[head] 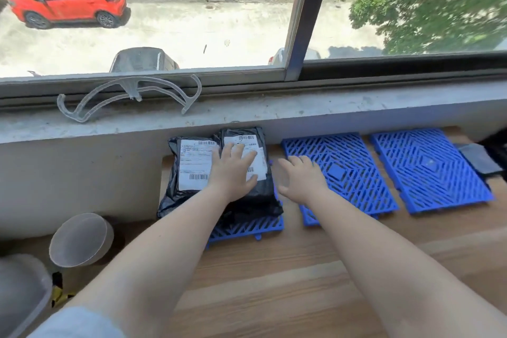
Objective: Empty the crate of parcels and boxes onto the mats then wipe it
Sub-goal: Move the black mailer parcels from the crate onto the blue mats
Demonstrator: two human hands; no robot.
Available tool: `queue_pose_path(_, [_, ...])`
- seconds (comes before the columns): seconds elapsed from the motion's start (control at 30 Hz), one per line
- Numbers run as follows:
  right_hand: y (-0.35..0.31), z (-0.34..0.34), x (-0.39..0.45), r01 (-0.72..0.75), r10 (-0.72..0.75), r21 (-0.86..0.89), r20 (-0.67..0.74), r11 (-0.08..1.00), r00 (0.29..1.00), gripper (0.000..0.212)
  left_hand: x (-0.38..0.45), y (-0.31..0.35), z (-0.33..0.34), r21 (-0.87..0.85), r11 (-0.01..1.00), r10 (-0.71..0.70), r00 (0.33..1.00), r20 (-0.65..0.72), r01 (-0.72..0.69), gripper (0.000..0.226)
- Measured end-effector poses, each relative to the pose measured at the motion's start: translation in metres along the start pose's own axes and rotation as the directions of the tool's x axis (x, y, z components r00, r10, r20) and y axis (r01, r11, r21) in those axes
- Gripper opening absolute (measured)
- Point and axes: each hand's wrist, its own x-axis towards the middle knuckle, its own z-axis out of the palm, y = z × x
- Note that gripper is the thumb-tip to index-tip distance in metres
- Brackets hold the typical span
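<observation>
Two black plastic mailer parcels with white labels are lying side by side on the leftmost blue lattice plastic mat, long axes running near to far. The left hand is resting flat on them, fingers spread; the right hand is hovering open just to their right over the middle mat.

- An upper-floor room of a small packing or storage premises is indicated; an ordinary dwelling cannot be ruled out.
- A wood-grain laminate worktop is set against a dusty grey concrete window sill.
- Three blue perforated plastic mats are laid along the worktop.
- Two black plastic mailer parcels with white barcode shipping labels are seen on the leftmost mat.
- A sliding window with a dark metal frame is seen; a red car on a paved yard is viewed from above.
</observation>
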Motion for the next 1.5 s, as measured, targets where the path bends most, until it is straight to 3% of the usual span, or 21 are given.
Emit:
queue_pose_path(0.27, [0.105,-0.020,-0.078,-0.137,0.141,0.045,-0.102,0.990,0.985,0.071,0.013,0.118,-0.041,0.108,0.977,0.195,0.977,-0.089,-0.186,0.069])
queue_pose_path(0.47, [0.235,-0.030,-0.204,-0.305,0.300,0.014,-0.224,0.952,0.927,0.062,0.025,0.286,-0.082,0.238,0.912,0.382,0.906,-0.184,-0.336,0.074])
queue_pose_path(0.57, [0.310,-0.041,-0.285,-0.424,0.423,0.058,-0.269,0.904,0.865,0.064,0.023,0.396,-0.103,0.240,0.867,0.488,0.844,-0.223,-0.437,0.073])
queue_pose_path(0.73, [0.425,-0.026,-0.436,-0.650,0.642,0.092,-0.314,0.754,0.700,0.066,-0.017,0.589,-0.113,0.201,0.788,0.616,0.741,-0.267,-0.582,0.075])
queue_pose_path(0.93, [0.503,0.016,-0.568,-0.762,0.761,0.134,-0.285,0.634,0.583,0.070,-0.071,0.756,-0.094,0.226,0.657,0.752,0.610,-0.249,-0.719,0.078])
queue_pose_path(1.23, [0.589,0.081,-0.639,-0.822,0.838,0.173,-0.175,0.542,0.516,0.084,-0.075,0.889,-0.054,0.297,0.478,0.878,0.443,-0.179,-0.827,0.067])
queue_pose_path(1.5, [0.706,0.090,-0.628,-0.883,0.891,0.129,-0.103,0.452,0.441,0.078,0.009,0.989,-0.041,0.307,0.443,0.897,0.421,-0.138,-0.842,0.067])
